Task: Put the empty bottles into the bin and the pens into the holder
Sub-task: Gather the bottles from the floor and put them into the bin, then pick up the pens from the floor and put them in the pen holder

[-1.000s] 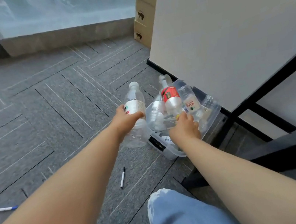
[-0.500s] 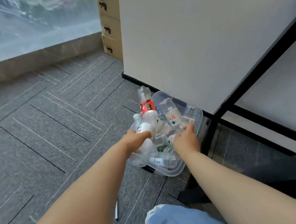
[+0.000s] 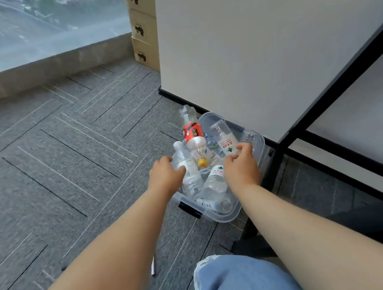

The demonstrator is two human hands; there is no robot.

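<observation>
Hands (image 3: pixel 165 176) (image 3: pixel 240 167) hover over bin (image 3: pixel 224 216) beside wall (image 3: pixel 245 48).

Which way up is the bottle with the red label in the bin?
Upside down. The red-label bottle leans in the clear bin with its yellow cap at the bottom and its base sticking up past the rim.

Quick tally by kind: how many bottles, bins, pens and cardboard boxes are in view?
Bottles: at least 5, pile hard to separate
Bin: 1
Pens: 1 clear, on the carpet
Cardboard boxes: 3
Total: at least 10
</observation>
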